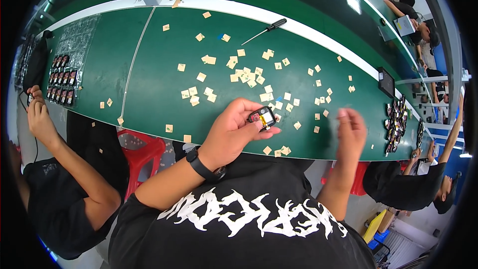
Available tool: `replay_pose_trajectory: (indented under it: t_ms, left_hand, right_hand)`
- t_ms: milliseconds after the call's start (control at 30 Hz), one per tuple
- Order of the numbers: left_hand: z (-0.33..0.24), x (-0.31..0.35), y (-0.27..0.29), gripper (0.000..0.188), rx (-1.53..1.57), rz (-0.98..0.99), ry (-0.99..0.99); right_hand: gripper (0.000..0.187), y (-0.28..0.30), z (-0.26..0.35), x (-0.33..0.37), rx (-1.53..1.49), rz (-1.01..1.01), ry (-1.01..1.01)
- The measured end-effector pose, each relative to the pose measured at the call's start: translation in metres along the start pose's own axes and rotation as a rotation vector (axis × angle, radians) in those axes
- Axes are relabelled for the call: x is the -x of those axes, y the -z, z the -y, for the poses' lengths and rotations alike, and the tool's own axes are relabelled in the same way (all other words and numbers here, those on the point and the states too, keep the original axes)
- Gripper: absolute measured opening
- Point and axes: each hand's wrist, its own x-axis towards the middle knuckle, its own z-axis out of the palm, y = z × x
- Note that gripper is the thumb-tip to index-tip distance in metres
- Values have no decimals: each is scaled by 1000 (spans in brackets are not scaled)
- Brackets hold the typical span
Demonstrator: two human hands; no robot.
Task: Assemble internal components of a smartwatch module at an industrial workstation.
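My left hand (238, 128) is wrapped round a small black electronic device (262, 118) with rounded corners. Its face is turned up and shows a pale square, a reddish part and some yellow; my thumb lies across its lower edge. To the right, above the near edge of the green table (164, 89), my right hand (350, 132) is apart from the device. Motion smears its curled fingers, so whether anything is between them cannot be told. Small tan paper squares (245, 75) lie scattered beyond and around both hands.
A black-handled screwdriver (274, 26) rests by the far white ledge. Rows of similar devices (62, 77) lie on clear plastic at left, and a heap of devices (396, 124) lies at right. Co-workers sit on both sides; red stools (142, 157) stand below the table edge.
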Motion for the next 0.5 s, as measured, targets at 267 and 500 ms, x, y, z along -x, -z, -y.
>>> replay_pose_trajectory:
  t_ms: [267, 500]
  left_hand:
    - [5, 0, -2, 30, -107, -24, -38]
    - [3, 1, -6, 30, -145, -32, -14]
  right_hand:
    - [45, 169, -102, -74, 1018, -574, 228]
    - [77, 256, -159, -88, 1104, -673, 33]
